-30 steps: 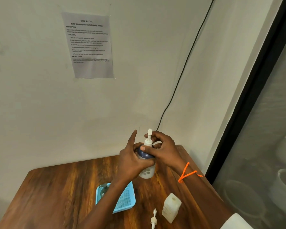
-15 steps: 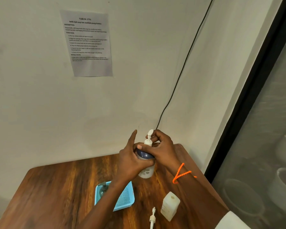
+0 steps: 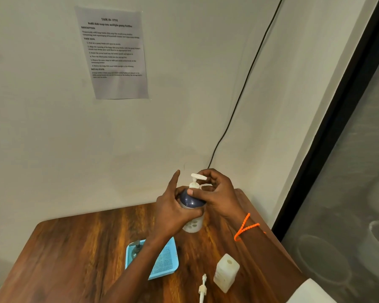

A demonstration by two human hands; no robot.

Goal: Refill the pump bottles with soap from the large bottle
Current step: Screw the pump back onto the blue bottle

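A pump bottle [image 3: 192, 203] with a dark blue shoulder and a white body stands upright at the far side of the wooden table [image 3: 79, 248]. My left hand [image 3: 173, 208] grips its body, the index finger pointing up. My right hand [image 3: 217, 193] holds the white pump head [image 3: 197, 179] on top, thumb on the bottle's shoulder. A small translucent square bottle [image 3: 226, 272] stands open near the front, with a loose white pump [image 3: 202, 288] lying to its left. The large soap bottle is not in view.
A light blue mesh tray [image 3: 165, 262] sits behind my left forearm and holds a grey-topped object [image 3: 136, 248]. A printed sheet [image 3: 113, 52] hangs on the wall; a black cable [image 3: 245, 84] runs down it. A dark-framed glass panel [image 3: 348, 171] borders the table's right.
The pump head's nozzle has turned, from pointing up and away to pointing right. My right hand's fingers have shifted round the pump head. My left hand keeps its grip.
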